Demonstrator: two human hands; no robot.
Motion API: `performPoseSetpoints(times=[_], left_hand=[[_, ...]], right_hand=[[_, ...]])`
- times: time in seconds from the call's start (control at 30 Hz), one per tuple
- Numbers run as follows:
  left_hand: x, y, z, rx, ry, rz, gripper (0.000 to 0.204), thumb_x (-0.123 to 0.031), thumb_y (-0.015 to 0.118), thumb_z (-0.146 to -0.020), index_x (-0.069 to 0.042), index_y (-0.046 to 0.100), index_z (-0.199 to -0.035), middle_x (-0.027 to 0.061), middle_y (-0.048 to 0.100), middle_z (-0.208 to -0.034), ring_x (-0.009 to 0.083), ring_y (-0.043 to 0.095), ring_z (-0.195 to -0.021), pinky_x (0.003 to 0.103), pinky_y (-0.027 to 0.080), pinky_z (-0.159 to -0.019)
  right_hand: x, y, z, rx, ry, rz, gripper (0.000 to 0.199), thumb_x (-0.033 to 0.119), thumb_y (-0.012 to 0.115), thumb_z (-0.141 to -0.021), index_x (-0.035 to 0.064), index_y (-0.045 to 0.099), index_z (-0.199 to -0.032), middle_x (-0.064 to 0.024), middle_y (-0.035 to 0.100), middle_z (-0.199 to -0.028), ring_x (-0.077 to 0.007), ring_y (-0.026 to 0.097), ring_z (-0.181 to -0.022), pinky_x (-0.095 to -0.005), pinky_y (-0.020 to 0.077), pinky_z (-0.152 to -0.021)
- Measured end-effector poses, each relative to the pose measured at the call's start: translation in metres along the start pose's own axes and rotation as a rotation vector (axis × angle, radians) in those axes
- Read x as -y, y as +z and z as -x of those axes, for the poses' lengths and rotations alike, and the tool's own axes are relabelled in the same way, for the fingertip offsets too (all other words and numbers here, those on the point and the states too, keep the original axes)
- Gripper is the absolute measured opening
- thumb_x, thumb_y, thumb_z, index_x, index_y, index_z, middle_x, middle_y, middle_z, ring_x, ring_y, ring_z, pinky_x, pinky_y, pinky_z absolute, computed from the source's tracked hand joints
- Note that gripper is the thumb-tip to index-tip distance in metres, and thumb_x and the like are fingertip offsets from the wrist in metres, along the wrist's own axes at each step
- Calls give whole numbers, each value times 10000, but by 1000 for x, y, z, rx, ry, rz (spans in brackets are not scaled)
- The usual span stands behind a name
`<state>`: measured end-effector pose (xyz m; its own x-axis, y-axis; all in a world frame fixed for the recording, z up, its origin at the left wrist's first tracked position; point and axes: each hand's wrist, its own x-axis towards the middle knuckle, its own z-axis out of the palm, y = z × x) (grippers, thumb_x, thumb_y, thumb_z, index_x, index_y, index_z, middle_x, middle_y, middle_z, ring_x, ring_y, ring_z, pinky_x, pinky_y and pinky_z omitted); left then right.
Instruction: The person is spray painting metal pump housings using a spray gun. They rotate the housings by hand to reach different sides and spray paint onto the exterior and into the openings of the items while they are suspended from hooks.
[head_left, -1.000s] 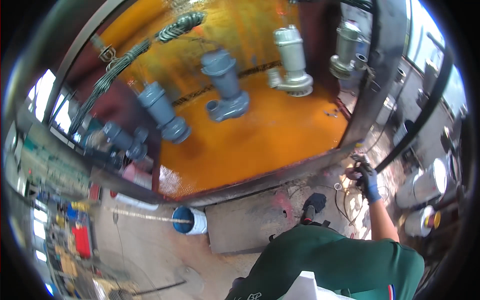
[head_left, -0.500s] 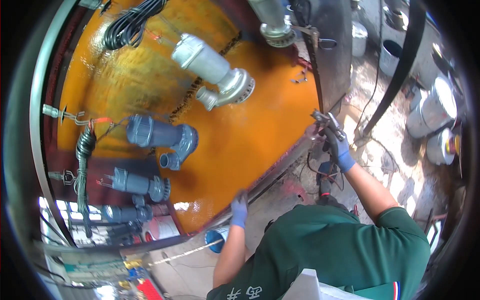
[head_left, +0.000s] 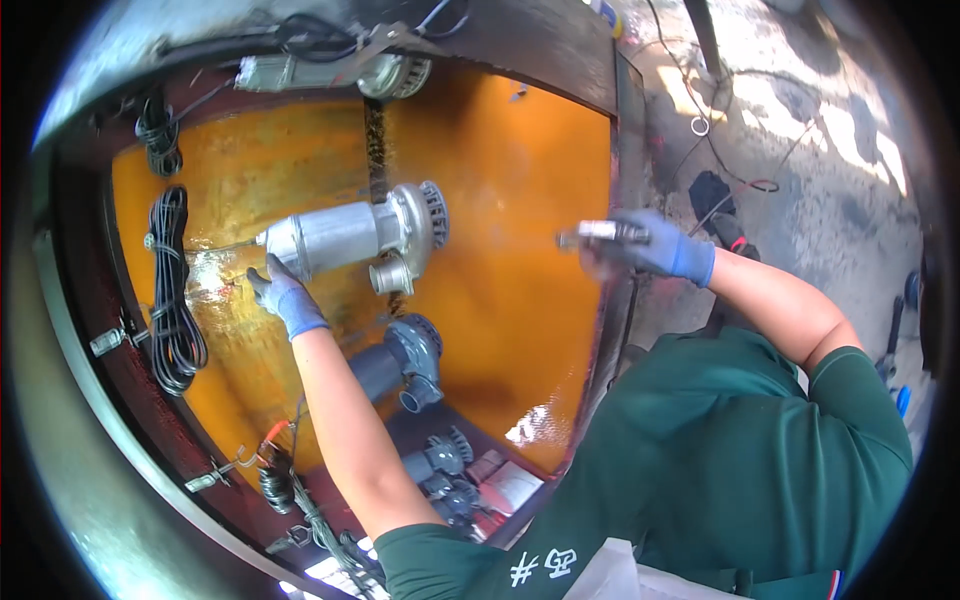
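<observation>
Two white characters point(head_left: 545, 567) in Chinese script stand side by side on the green shirt point(head_left: 760, 440), at the bottom of the frame a little right of centre. They run at a slight slant, the right one sitting higher. This is the only writing clear enough to read.

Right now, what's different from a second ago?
The left hand came into view and reached the cable end of the silver pump; I can't tell if it touches. The right hand swung inward, carrying the gun-like tool over the edge of the orange booth. It still grips that tool.
</observation>
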<state>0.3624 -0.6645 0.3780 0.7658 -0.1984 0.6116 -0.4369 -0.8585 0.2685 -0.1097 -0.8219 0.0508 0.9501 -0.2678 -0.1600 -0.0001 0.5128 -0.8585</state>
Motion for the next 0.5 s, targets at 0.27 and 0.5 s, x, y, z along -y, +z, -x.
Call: performPoseSetpoints(times=[0.27, 0.5], left_hand=[[-1, 31, -26, 79, -94, 66, 551, -466, 610, -1032, -14, 675, -1340, 210, 719, -1248, 320, 711, -1042, 432, 581, -895], [-12, 35, -26, -28, -102, -71, 630, -480, 581, -1043, 111, 626, -1255, 259, 703, -1215, 334, 698, -1009, 441, 565, -872]], right_hand=[[-38, 9, -11, -227, -69, 113, 270, 266, 760, -956, 27, 713, -1072, -127, 760, -939, -161, 732, -861, -349, 583, -765], [-108, 9, -53, -155, -211, -467, 314, 298, 715, -1018, 56, 703, -1218, -38, 749, -980, -70, 667, -895, -278, 537, -820]])
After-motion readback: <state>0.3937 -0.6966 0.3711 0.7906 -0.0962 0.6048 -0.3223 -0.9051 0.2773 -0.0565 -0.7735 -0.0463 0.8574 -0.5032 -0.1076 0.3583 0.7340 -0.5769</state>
